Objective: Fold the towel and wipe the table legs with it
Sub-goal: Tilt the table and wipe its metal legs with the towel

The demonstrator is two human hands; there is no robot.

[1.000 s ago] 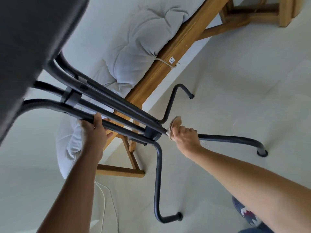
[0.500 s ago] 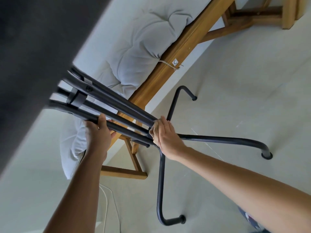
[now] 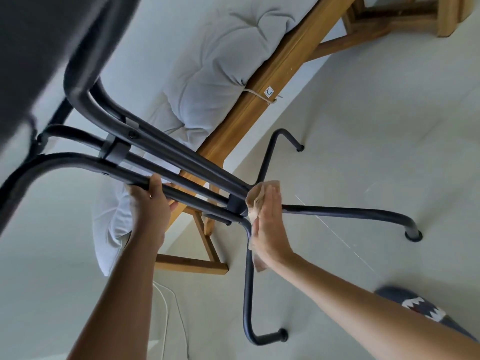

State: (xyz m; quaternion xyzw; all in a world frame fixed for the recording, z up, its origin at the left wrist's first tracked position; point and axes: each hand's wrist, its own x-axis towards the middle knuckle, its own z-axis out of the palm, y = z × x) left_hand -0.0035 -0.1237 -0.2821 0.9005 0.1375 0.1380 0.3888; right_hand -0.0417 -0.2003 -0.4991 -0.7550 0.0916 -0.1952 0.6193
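Observation:
The small black table [image 3: 31, 48] is tipped, its dark metal legs [image 3: 181, 162] running in a bundle from the top at upper left to where they splay over the floor. My left hand [image 3: 149, 203] grips one leg tube near the middle of the bundle. With straight fingers, my right hand [image 3: 267, 224] presses the folded beige towel [image 3: 257, 198] against the legs at the point where they spread apart. Most of the towel is hidden under that palm.
A wooden bench [image 3: 275, 81] with a grey cushion [image 3: 220, 74] stands just behind the legs. A white cable [image 3: 166, 307] lies on the pale floor [image 3: 363, 126]. A patterned slipper [image 3: 420, 307] shows at lower right. Three leg feet [image 3: 413, 233] curve down to the floor.
My right hand slid the towel along the legs toward the tabletop and back to the splay point, its fingers flattening from a grip to a straight press. The left hand kept its grip.

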